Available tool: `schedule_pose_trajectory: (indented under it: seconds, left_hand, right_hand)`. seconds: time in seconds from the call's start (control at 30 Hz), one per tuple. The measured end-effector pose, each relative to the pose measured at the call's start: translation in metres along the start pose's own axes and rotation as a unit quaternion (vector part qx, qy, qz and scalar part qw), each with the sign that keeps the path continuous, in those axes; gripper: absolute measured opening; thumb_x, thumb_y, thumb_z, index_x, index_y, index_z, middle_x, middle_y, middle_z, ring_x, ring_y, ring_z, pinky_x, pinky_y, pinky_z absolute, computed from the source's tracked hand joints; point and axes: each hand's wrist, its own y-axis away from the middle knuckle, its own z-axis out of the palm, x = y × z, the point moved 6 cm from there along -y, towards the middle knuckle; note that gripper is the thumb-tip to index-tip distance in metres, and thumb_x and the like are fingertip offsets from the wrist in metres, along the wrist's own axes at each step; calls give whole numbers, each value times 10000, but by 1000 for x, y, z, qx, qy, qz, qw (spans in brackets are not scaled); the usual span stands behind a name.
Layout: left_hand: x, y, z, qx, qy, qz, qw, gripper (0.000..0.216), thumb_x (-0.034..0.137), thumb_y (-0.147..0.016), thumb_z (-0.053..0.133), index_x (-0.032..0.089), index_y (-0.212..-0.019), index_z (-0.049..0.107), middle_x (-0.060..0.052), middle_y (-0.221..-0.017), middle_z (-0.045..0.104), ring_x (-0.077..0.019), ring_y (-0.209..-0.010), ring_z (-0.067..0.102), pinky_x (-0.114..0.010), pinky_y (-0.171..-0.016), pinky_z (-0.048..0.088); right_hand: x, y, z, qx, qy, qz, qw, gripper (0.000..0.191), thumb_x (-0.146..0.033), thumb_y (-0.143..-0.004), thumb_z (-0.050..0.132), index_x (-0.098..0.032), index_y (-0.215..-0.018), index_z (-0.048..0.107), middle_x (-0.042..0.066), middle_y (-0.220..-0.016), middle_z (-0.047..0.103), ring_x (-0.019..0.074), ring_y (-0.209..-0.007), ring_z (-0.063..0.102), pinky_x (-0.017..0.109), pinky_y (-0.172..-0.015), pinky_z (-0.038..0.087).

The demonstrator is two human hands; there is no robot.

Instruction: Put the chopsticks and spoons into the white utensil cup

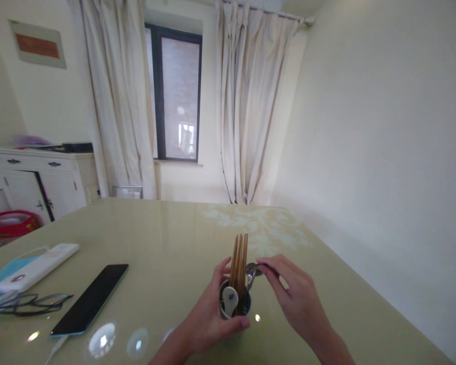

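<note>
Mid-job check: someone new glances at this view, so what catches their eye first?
Probably the wooden chopsticks standing in a small cup, right of centre near the table's front, with the left hand around the cup. Right beside them, the right hand pinches a metal utensil. Next, the dark phone lying at lower left.

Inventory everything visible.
cup: one, white, bottom centre
chopsticks: several, brown, in cup
spoon: one, white, in cup
cutlery: count unclear, silver, cup's edge
table: one, greenish, foreground
phone: one, black, on table
eyeglasses: one, dark, beside phone
device: one, white, table's left
item: one, blue, beside device
container: one, red, left
cabinet: one, white, back left
window: one, dark-framed, back
curtains: two, cream, flanking window
panel: one, grey-brown, upper left
left hand: one, around cup
right hand: one, holding cutlery
</note>
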Motion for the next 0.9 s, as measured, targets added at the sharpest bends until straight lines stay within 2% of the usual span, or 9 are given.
schedule_pose_trajectory:
  seconds: [0.17,0.3,0.37,0.53,0.73,0.83,0.9]
  left_hand:
    - [-3,-3,2,-13,58,4,998,1295,595,-671,963,302,-1660,181,-182,-1517,536,-357,-1359,596,-516,-1168,446]
    - [-3,-4,2,-14,81,19,996,1290,543,-647,993,303,-1653,223,-179,-1571,506,-364,-1425,551,-513,-1214,416]
    - [-2,-4,3,-12,83,22,996,1290,506,-645,1004,290,-1653,227,-184,-1585,499,-367,-1443,538,-511,-1223,415]
    - [-1,-5,3,-5,63,16,998,1247,397,-680,999,254,-1656,234,-196,-1606,494,-362,-1434,551,-526,-1232,418]
    - [-3,-5,0,12,22,25,999,1223,342,-673,997,228,-1657,280,-212,-1637,481,-385,-1477,510,-527,-1259,392]
    - [-7,-5,0,17,15,15,1000,1222,359,-675,995,226,-1661,286,-206,-1645,478,-393,-1483,501,-524,-1260,391]
    - [-8,-5,0,20,13,9,1000,1227,373,-669,998,230,-1663,292,-192,-1640,487,-395,-1478,502,-509,-1256,393]
  right_hand:
    - [6,16,23,-49,18,4,999,282,-337,-1104,516,-258,-1162,781,66,-929,813,231,-829,784,310,-763,634]
    - [7,27,38,-64,54,-4,996,242,-316,-1107,515,-251,-1077,746,59,-926,811,222,-782,777,303,-735,608]
    - [7,30,41,-59,73,-14,995,262,-310,-1115,497,-245,-1055,744,56,-885,791,218,-751,762,302,-713,596]
    - [7,31,39,-32,110,-38,993,305,-327,-1123,494,-248,-1198,779,73,-906,759,233,-811,755,313,-737,606]
    - [13,32,36,-1,97,-42,994,316,-319,-1121,514,-236,-1311,752,76,-920,765,223,-810,756,309,-754,611]
    - [17,33,36,23,74,-31,997,277,-324,-1110,547,-220,-1261,754,76,-930,774,211,-795,751,291,-738,603]
    - [20,34,34,43,52,-19,998,233,-339,-1095,580,-220,-1174,764,58,-892,767,189,-717,720,272,-681,582]
